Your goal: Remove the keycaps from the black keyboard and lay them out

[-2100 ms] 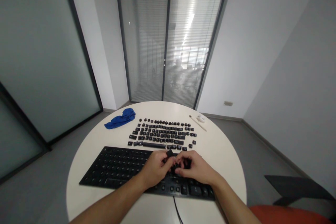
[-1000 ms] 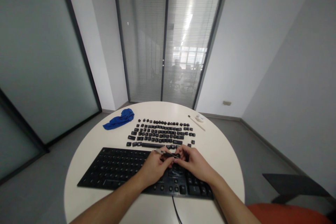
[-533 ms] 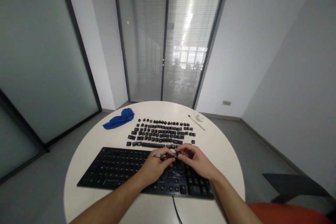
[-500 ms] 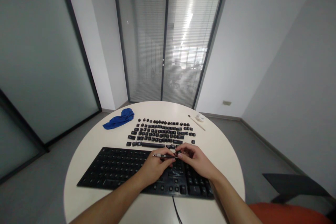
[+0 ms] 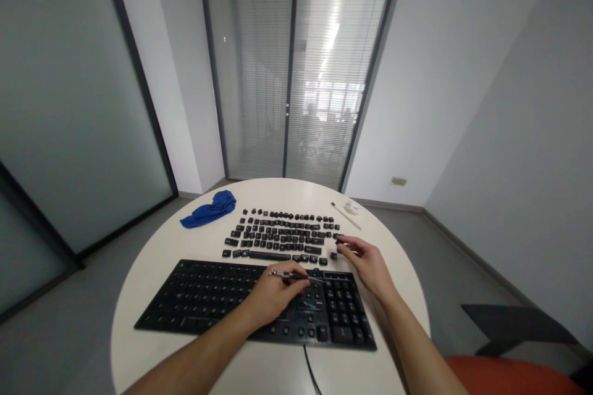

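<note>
My left hand [image 5: 275, 290] rests over the middle of a black keyboard [image 5: 208, 293], with its fingers closed around a slim dark tool [image 5: 290, 274] that has a shiny metal end. The tool's exact kind is hard to make out. Beyond the keyboard's far right edge, my right hand [image 5: 368, 265] pinches a small black keycap [image 5: 340, 241] between thumb and fingers, at or just above the table. Another loose keycap [image 5: 333, 256] lies just below those fingertips. Most key positions on the left of the keyboard lack caps; the number pad [image 5: 343, 305] has its keys on.
Detached keycaps [image 5: 282, 237] lie in rows behind the keyboard, including a long space bar [image 5: 270, 255]. A blue cloth [image 5: 210, 210] is at the back left of the round table [image 5: 393, 247]. A thin brush [image 5: 347, 216] and a small white item [image 5: 352, 207] sit back right. A cable [image 5: 311, 370] runs toward me.
My right hand has moved from beside the left hand, over the keyboard, out to the right end of the keycap rows. The left hand stays in place with the tool.
</note>
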